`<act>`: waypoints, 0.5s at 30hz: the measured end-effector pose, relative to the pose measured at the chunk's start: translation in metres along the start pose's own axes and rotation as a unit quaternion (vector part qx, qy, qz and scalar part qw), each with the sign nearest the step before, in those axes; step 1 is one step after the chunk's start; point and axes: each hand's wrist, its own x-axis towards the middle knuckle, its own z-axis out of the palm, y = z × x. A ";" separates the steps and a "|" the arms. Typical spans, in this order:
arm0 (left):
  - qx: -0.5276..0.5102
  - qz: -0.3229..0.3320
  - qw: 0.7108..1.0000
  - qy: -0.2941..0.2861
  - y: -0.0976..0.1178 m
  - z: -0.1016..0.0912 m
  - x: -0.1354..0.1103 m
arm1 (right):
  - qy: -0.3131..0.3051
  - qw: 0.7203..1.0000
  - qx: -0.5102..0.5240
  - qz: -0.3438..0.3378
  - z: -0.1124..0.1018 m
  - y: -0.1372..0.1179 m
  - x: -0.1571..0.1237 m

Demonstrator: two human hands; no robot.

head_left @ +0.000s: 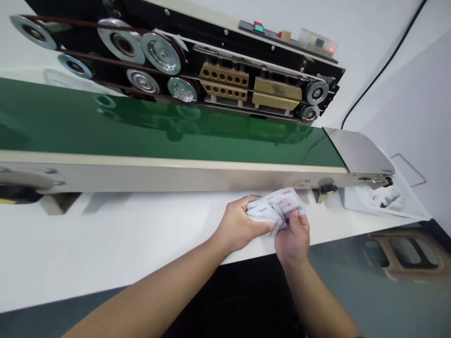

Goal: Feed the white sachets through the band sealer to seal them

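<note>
White tabletop (123, 225) stretching across the view. Carries a long conveyor (176, 173) with a pale metal side. Along its top, a glossy green belt (225, 145), mirroring the wheels above. Over the belt's far side, a black roller unit (246, 40), fitted with round metal wheels and narrow bands. At lower right, grey floor (338, 300). By the conveyor's right end, a white bin (405, 214). Below the bin, a brown-framed object (391, 270), too blurred to name. Above the tabletop's near part, just in front of the conveyor, left hand (234, 225) closed around the left end of some white packets (262, 212), thumb along their near edge. Opposite, right hand (292, 239) pinching their right part, thumb on the front. Overlapping and fanned between the two, printed in black and red; exact count impossible to tell. In the roller unit, brass blocks (276, 91), one pair drilled with holes. Inside the bin, more packets (385, 196). Under the conveyor, a black knob (328, 189) with a yellow mark. Up top, a green button (259, 28) and a tiny red light (331, 49).
</note>
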 end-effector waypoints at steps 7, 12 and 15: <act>0.038 -0.020 0.996 -0.080 0.002 -0.013 0.002 | -0.016 0.998 -0.028 -0.052 -0.025 -0.033 -0.007; 0.025 -0.051 0.988 -0.145 0.006 -0.015 0.008 | -0.342 0.918 -0.202 -0.015 -0.071 -0.092 -0.028; 0.017 -0.057 0.984 -0.169 0.008 -0.014 0.009 | -0.411 0.888 -0.207 0.003 -0.084 -0.106 -0.040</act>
